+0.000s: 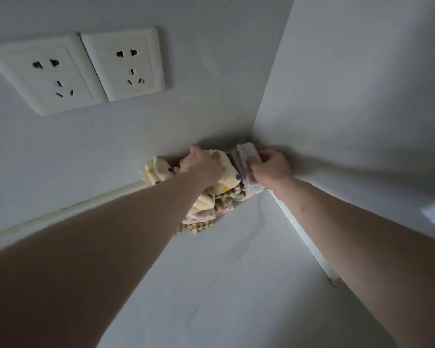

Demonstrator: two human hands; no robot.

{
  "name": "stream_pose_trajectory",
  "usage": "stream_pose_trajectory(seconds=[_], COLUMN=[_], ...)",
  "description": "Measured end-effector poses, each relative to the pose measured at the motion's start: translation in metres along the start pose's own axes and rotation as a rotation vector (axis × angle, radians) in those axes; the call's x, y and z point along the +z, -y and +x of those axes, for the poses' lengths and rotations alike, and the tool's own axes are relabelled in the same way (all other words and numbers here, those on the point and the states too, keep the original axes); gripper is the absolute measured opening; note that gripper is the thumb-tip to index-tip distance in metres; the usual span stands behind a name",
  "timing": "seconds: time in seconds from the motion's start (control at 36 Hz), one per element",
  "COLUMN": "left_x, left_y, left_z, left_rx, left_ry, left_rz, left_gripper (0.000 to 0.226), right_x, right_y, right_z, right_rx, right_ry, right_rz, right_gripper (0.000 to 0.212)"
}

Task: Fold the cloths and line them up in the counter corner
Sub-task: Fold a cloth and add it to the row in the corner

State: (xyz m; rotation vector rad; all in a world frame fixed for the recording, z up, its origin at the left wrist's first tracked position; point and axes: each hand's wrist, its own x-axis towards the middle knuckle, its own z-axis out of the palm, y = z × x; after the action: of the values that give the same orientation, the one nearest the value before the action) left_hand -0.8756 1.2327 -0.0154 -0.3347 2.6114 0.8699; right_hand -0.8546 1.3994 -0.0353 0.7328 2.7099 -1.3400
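Reaching into the bench [236, 285] corner, the left hand [202, 165] presses on the yellow folded cloths [225, 169], fingers lying over them; the right hand [273, 167] grips the pale speckled cloth [246, 162] standing beside the wall.

Folded cloths [226, 172] stand packed in a row at the counter corner: pale yellow dotted ones, a speckled pinkish one [248, 163] at the wall end, checked ones [199, 226] nearest

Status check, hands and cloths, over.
Left hand pressing yellow spotted folded cloths. Right hand gripping pale speckled folded cloth against corner. Nothing obstructing.
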Motion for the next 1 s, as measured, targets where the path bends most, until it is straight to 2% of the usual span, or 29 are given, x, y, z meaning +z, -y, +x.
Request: stream_pose_trajectory(seconds=[0.14,0.25,0.33,0.42,0.5,0.56,0.67,0.75,0.86,0.92,1.0], left_x=[-0.011,-0.032,-0.046,-0.048,-0.037,-0.029,-0.015,-0.007,0.0,0.002,0.002], left_y=[-0.004,0.009,0.025,0.04,0.059,0.071,0.085,0.092,0.102,0.104,0.105], left_z=[-0.001,-0.02,-0.04,-0.059,-0.064,-0.066,-0.071,-0.073,-0.073,-0.073,-0.071], left_rx=[0.017,0.104,0.213,0.271,0.278,0.242,0.163,0.114,0.051,0.03,-0.004], left_ry=[0.028,0.026,-0.054,-0.047,-0.002,0.039,0.076,0.046,-0.045,-0.086,-0.077], left_rz=[-0.049,-0.056,0.055,0.206,0.363,0.383,0.325,0.225,0.031,-0.028,-0.078], left_gripper=[0.064,0.068,0.065,0.066,0.066,0.066,0.068,0.075,0.095,0.102,0.105], right_x=[-0.008,-0.011,-0.012,-0.013,-0.008,-0.004,-0.007,-0.006,0.003,0.008,0.014], right_y=[-0.003,-0.002,0.007,0.021,0.025,0.023,0.021,0.023,0.025,0.022,0.02], right_z=[-0.007,-0.014,-0.013,-0.011,-0.01,-0.014,-0.023,-0.033,-0.041,-0.04,-0.041], right_rx=[-0.073,-0.068,-0.092,-0.122,-0.103,-0.08,-0.083,-0.184,-0.211,-0.218,-0.206], right_ry=[-0.011,0.034,-0.03,-0.077,0.06,0.144,0.099,0.07,0.253,0.302,0.342], right_rz=[-0.024,-0.03,0.059,0.116,-0.074,-0.224,-0.189,-0.197,-0.184,-0.264,-0.314], right_gripper=[0.049,0.055,0.048,0.044,0.046,0.047,0.058,0.052,0.075,0.086,0.088])
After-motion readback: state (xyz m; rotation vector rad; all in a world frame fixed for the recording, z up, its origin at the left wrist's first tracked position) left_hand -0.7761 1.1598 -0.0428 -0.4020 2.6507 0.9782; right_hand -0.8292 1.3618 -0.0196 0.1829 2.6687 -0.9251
